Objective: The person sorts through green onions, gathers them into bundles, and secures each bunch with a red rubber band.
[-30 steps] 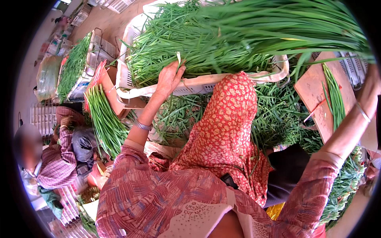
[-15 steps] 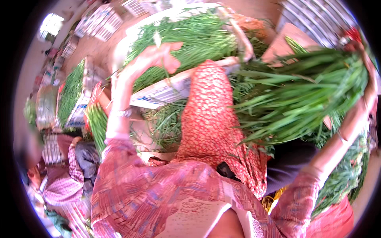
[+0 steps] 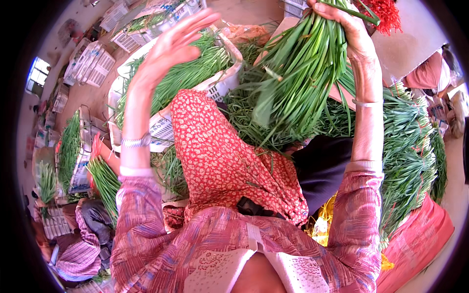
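My left hand [image 3: 173, 46] is raised at the upper left with its fingers spread. It holds nothing and hangs over the white plastic crate [image 3: 163, 133], which is full of loose garlic chives [image 3: 178, 80]. At the upper right, my right hand [image 3: 349, 31] grips the gathered end of a bunch of garlic chives [image 3: 310, 68]. The bunch's long flat leaves fan down and to the left, their tips blurred. Beneath it, more loose leaves lie beside my lap, which a red patterned cloth [image 3: 224, 141] covers.
Piled tied bunches [image 3: 408, 146] stand to my right, above a red sheet [image 3: 415, 239]. Red ties [image 3: 383, 14] lie at the top right. Yellow strips [image 3: 322, 224] sit by my right elbow. Another filled crate [image 3: 83, 176] is at the left, near a seated person [image 3: 78, 249].
My right hand has swung from the far right toward the upper middle, carrying the bunch with it. My left hand has risen, fingers spread. The whole view has shifted.
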A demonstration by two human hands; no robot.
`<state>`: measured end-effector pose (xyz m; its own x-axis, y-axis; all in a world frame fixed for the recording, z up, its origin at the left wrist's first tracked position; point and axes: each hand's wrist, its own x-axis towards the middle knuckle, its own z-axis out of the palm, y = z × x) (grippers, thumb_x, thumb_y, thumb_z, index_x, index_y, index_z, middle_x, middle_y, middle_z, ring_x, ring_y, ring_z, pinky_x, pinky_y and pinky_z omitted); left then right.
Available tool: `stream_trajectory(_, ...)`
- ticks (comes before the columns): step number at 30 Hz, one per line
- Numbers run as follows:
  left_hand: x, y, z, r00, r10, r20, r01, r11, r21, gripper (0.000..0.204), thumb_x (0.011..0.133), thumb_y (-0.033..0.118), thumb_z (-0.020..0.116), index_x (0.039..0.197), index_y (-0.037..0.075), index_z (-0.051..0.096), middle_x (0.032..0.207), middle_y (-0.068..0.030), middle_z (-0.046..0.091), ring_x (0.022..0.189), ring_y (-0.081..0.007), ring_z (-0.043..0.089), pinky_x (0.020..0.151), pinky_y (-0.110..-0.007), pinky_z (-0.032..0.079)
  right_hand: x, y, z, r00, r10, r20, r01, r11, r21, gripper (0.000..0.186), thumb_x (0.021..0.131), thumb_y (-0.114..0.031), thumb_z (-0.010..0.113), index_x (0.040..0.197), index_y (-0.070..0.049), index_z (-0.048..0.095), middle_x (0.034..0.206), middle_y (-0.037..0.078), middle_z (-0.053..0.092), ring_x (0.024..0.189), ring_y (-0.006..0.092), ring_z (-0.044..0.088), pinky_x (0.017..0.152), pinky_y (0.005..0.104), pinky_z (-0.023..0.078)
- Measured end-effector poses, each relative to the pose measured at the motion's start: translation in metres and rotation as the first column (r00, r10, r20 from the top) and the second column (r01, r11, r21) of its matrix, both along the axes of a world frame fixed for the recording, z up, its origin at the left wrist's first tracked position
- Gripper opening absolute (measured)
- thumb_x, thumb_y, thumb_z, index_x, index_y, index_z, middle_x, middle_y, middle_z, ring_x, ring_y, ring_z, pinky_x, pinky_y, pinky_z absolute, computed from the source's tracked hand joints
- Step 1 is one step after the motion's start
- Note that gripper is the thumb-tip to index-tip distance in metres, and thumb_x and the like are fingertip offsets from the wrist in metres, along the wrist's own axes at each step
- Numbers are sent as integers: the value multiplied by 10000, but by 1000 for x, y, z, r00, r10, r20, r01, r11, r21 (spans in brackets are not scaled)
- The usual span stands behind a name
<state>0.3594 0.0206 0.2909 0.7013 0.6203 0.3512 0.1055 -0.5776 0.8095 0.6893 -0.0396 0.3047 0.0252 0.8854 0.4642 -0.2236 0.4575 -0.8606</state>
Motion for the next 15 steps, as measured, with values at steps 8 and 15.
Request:
stream_trajectory(8, 114, -3, -78, 865, -408, 291, 498, 761, -416, 1272, 624, 734, 759, 1523, 7, 228, 1513, -169, 364, 1400, -255, 329, 1172, -358, 260, -17, -3, -3, 885, 175, -432, -339, 878, -339, 217, 836, -59, 652, 1032, 32, 668, 864, 155, 713, 698, 256, 714, 629, 348, 624)
stream_trajectory(15, 65, -63, -202, 847, -26, 531, 522, 231, -821, 1023, 611, 606, 843, 1340, -22, 494, 1230, -136, 619, 1075, -237, 628, 943, -364, 522, -76, 89, -50, 912, 262, -317, -400, 745, -534, 284, 882, -162, 683, 1115, -8, 632, 948, 91, 715, 815, 215, 710, 727, 338, 607)
